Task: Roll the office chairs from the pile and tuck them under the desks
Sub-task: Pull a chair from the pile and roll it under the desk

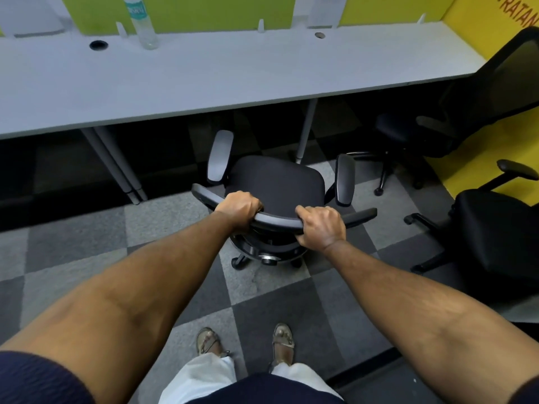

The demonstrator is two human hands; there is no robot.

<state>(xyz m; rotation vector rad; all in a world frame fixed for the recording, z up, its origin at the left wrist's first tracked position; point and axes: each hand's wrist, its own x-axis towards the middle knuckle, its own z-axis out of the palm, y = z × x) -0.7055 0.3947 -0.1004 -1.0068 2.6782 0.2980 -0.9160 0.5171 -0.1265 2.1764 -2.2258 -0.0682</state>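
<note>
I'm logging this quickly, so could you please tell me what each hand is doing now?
Left hand: gripping the backrest.
Right hand: gripping the backrest.

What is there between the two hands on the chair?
Head view: only a bare stretch of the backrest rail, which the left hand and right hand both grip.

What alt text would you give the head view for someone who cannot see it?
A person's left hand and right hand grip the backrest top of a black chair facing a white desk, not yet tucked under it. A second chair stands at the desk's right end, a third chair nearer; a bottle stands on the desk.
</note>
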